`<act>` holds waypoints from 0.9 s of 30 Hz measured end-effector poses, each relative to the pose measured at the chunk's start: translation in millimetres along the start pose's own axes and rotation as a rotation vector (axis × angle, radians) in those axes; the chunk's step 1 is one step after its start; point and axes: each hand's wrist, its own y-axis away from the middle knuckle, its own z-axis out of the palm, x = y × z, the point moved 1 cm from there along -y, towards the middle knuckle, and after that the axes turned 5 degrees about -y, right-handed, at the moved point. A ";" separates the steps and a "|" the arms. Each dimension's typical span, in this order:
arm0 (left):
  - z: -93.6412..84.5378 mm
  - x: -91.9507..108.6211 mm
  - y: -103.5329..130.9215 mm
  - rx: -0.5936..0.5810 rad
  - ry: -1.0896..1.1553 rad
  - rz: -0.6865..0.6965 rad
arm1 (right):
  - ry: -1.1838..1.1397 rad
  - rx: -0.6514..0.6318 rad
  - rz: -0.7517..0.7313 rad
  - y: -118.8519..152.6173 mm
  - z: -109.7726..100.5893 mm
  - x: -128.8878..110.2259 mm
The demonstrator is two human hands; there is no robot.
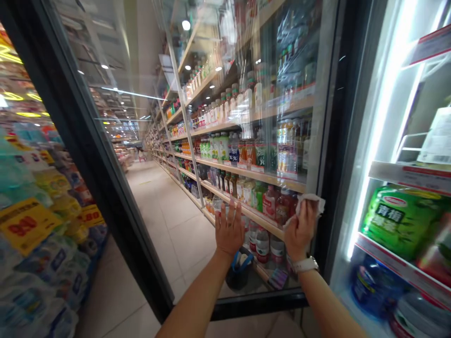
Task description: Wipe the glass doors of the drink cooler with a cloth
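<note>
A black-framed glass door (197, 206) of a lit cooler stands swung out before me. My left hand (229, 228) lies against the glass, fingers stretched upward, with nothing in it. To its right, my right hand (301, 225) presses a crumpled white cloth or tissue (319, 203) onto the pane near the door's right frame bar. A white watch (306, 264) is on my right wrist. Drink shelves show in or through the glass behind both hands; reflection and see-through view are hard to separate.
Right of the door, cooler shelves hold green drink packs (398, 218) and large bottles (373, 281). At left stand wrapped bottle packs (31, 295) with a yellow price sign (27, 225). Low behind the glass is a dark bucket (237, 279) with a blue strap.
</note>
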 end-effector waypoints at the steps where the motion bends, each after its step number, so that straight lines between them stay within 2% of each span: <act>1: -0.1 0.5 0.2 -0.002 -0.005 0.002 | -0.005 -0.022 -0.002 6.6 4.6 -8.6; 3: 0.0 1.2 0.6 -0.003 -0.016 0.007 | -0.030 -0.101 -0.051 25.3 15.9 -30.2; 6: 1.1 0.7 1.7 0.004 -0.025 0.016 | -0.098 -0.264 -0.214 57.2 31.9 -61.4; 9: 2.8 -0.9 2.8 0.011 -0.034 0.019 | -0.129 -0.366 -0.345 77.0 39.5 -75.7; 13: 2.6 -2.1 1.8 -0.008 -0.020 0.017 | -0.077 -0.366 -0.357 67.1 33.6 -60.7; 18: -0.2 -1.7 -1.2 -0.003 -0.019 0.015 | -0.002 -0.144 -0.127 19.3 6.2 -9.6; 21: -0.3 -0.8 -1.3 0.007 -0.010 0.012 | -0.002 -0.065 -0.086 3.4 -5.5 8.5; 24: -0.1 0.5 -0.5 0.002 -0.009 0.009 | -0.015 -0.055 -0.055 9.7 -2.5 0.9; 27: 0.4 1.5 0.7 -0.020 -0.013 0.008 | -0.038 -0.126 -0.043 32.6 12.6 -26.9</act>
